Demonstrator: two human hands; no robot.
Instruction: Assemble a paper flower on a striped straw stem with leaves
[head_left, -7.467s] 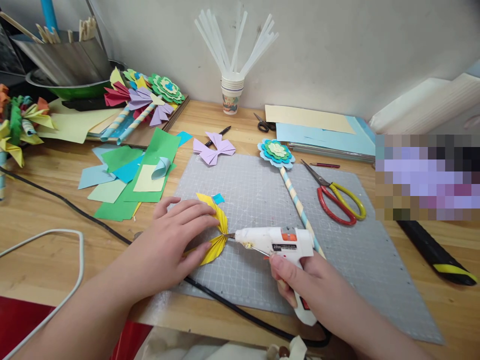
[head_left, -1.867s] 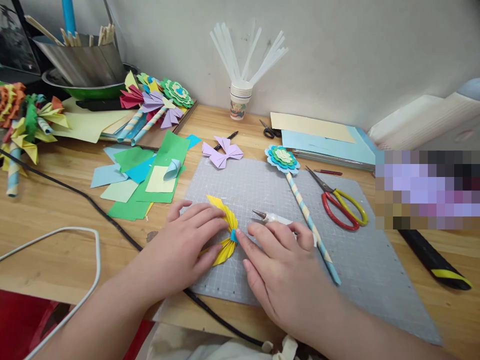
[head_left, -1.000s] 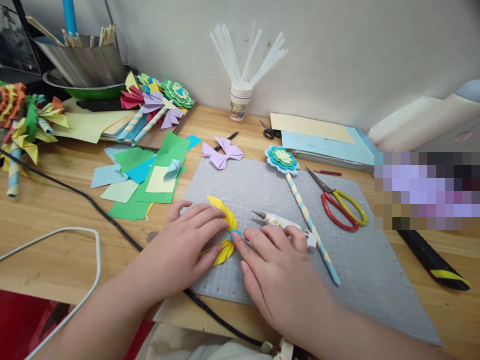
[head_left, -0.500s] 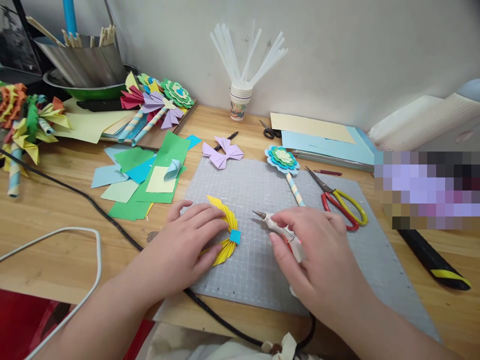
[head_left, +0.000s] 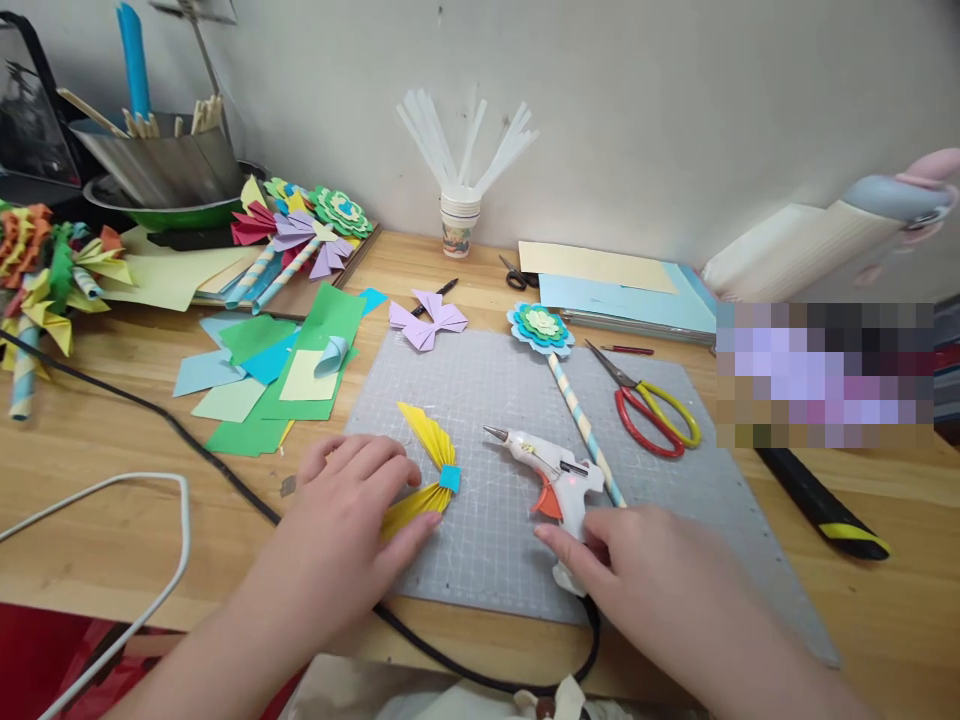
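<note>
Surface: wooden (head_left: 112, 560), standing against a plain pale wall (head_left: 637, 130). Clock centring on the grey cutting mat (head_left: 495, 565), six o'clock facing the person.

Item, eleven o'clock, by the wall: patterned paper cup (head_left: 456, 238), holding translucent sticks. Item, eleven o'clock, nearer: lilac paper bow (head_left: 429, 322). Item, ten o'clock: coloured paper scraps (head_left: 322, 320), overlapping. Item, twelve o'clock: layered paper flower (head_left: 540, 330), its striped stem running toward four. Item, two o'clock: red-and-yellow scissors (head_left: 637, 388), lying partly spread.

Item, nine o'clock: yellow pleated paper (head_left: 431, 440), fanning into two wings, a blue tab (head_left: 450, 479) sitting at the pinched middle. Left hand (head_left: 360, 500): resting over the lower wing, grip spreading loosely, thumb and fingers standing apart.

Item, centre: white glue gun (head_left: 551, 460), lying on its side, nozzle pointing toward ten. Right hand (head_left: 637, 570), four o'clock: fingers curving around the handle; whether the grip is holding it, cannot tell.

Hazards, by judgement: black cord (head_left: 597, 632) is looping at six, so a snagging forearm could be dragging the gun; a possibly hot nozzle could then be burning fingers. Unset glue could be letting the tab slide if the paper is shifting.
</note>
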